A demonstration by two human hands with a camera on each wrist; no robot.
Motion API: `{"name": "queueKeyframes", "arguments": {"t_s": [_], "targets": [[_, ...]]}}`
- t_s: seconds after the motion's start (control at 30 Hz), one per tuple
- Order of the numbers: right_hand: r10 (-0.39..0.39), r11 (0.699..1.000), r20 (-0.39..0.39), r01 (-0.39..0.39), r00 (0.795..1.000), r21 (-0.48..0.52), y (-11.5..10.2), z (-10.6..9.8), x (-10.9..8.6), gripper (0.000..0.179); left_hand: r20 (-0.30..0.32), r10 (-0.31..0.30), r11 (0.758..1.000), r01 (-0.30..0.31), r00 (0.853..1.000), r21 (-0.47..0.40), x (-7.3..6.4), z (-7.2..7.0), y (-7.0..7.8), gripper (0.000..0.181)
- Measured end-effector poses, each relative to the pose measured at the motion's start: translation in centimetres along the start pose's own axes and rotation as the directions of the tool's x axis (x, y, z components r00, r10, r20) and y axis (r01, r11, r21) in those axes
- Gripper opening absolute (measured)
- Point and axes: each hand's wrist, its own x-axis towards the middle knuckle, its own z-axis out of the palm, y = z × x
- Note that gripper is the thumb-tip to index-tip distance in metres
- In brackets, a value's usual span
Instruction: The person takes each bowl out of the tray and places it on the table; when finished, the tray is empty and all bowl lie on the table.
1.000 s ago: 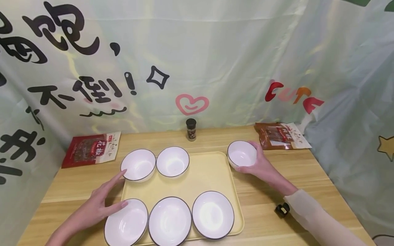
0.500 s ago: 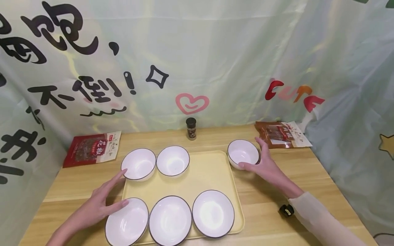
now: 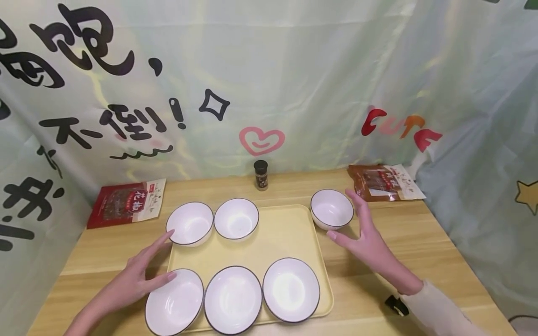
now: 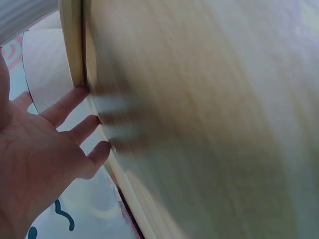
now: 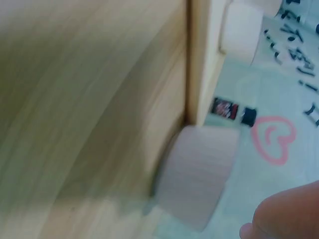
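A white bowl with a dark rim (image 3: 332, 208) stands on the table just right of the yellow tray (image 3: 286, 242). Beside it my right hand (image 3: 371, 240) is spread, thumb and fingers apart from its wall; the right wrist view has the same bowl (image 5: 197, 174) below the tray's edge. My left hand (image 3: 128, 282) lies at the tray's left side with fingers extended. Its index fingertip overlaps the back-left bowl (image 3: 190, 224), and its thumb overlaps the front-left bowl (image 3: 176, 305). In the left wrist view, its other fingertips (image 4: 102, 144) reach the table beside the tray edge.
More white bowls stand on the tray: one at the back (image 3: 236, 219), two in front (image 3: 233, 301) (image 3: 291, 290). Behind are a black-capped spice bottle (image 3: 261, 176), a red packet (image 3: 126, 203) and a brown packet (image 3: 384, 183). A printed curtain (image 3: 319, 84) closes off the back.
My right hand has let go of the bowl right of the tray and drawn back toward the lower right. The left hand and the other bowls have stayed nearly still.
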Motion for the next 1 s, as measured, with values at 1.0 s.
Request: {"name": "queueKeyframes", "arguments": {"t_s": [1.0], "targets": [[-0.043,0.998,0.438,0.058,0.898,-0.02,-1.4,7.2,-7.2,0.125,-0.017,-0.003,1.0,0.002,1.0,-0.015,-0.1,0.3,0.0,0.1]]}}
